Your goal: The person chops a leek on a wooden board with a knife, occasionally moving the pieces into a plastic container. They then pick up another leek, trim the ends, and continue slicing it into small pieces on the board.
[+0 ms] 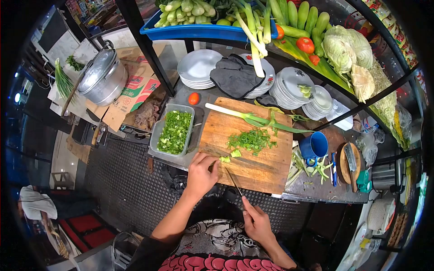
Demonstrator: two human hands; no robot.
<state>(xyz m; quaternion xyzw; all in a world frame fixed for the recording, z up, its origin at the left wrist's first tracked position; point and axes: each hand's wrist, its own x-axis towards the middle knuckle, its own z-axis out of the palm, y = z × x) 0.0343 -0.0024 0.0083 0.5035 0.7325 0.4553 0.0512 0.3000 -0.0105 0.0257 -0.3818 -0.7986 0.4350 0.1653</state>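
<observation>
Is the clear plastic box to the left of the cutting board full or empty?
Not empty: the box holds chopped greens that spread nearly from wall to wall. How deep they go, I cannot tell.

Sliced greens point(253, 141) on cutting board point(214, 131), behind it plates point(289, 88)

Counter point(312, 189): wooden board point(266, 168), tub point(191, 124), plates point(195, 65), tomato point(194, 98), mug point(313, 145).

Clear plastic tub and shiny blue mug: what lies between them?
A rectangular wooden cutting board bearing a small pile of chopped greens, seen in the head view.
</observation>
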